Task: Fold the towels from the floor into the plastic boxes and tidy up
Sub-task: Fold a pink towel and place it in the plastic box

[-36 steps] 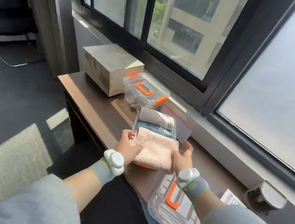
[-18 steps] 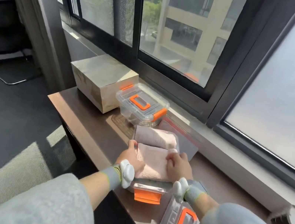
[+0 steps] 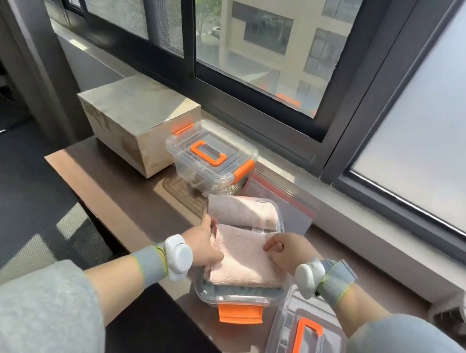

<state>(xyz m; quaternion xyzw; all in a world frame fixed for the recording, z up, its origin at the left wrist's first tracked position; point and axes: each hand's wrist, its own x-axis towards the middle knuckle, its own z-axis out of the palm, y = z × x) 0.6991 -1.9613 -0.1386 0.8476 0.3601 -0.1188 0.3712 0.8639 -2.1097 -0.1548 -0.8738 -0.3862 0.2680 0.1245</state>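
An open clear plastic box with an orange latch stands on the dark table. A folded pink towel lies in its near half, a beige folded towel in the far half, with a grey towel edge showing beneath. My left hand holds the pink towel's left edge, thumb on top. My right hand presses on its right side with curled fingers. The box's loose lid with an orange handle lies to the right.
A second clear box, lid shut, stands behind, beside a cardboard box. A zip bag lies under the open box's far side. The window sill runs along the back. Dark carpet lies to the left.
The pink towel went from held above the box down into its near half. Both hands followed it and now rest on its sides. The camera moved closer.
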